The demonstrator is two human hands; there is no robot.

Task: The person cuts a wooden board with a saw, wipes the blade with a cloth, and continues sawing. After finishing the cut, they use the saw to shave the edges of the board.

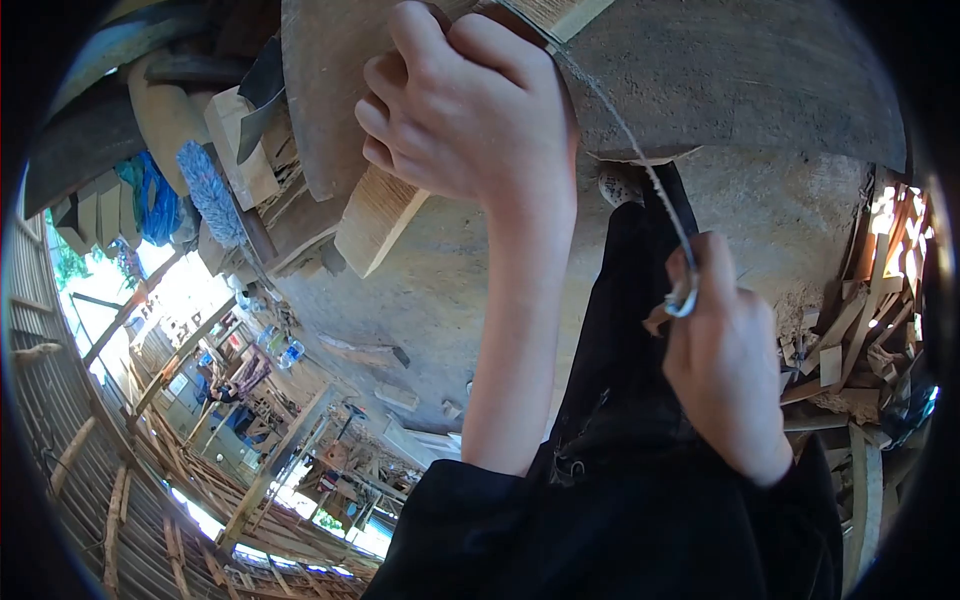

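While peering down through the head cam, the only view, can spot a left hand (485,110) up top with its fingers wrapped over a pale wooden bar (378,222). Can make out that bar slanting across a broad dark table (750,90), with one squared end jutting past the edge and, beyond the knuckles, probably more of the same bar. Over to the right hand (722,350): fingers closed around the near end of a thin, rough-edged strip (645,162), maybe a saw blade, with a shiny curved bit (682,302) at the grip. Runs from there up to the wood, apparently touching it, though too cramped up there to be sure.

As for handling, guessing stiff and fairly light for the bar, dry rather than slick, hard to damage. Best pinned from above, fingers clear of the strip. For the strip, would bet on light and bendy sideways, likely scratchy, so grab only by the end.

Around all that: a fluffy blue duster (210,195) off left, bare ground (430,275) below, scrap wood (855,335) far right.
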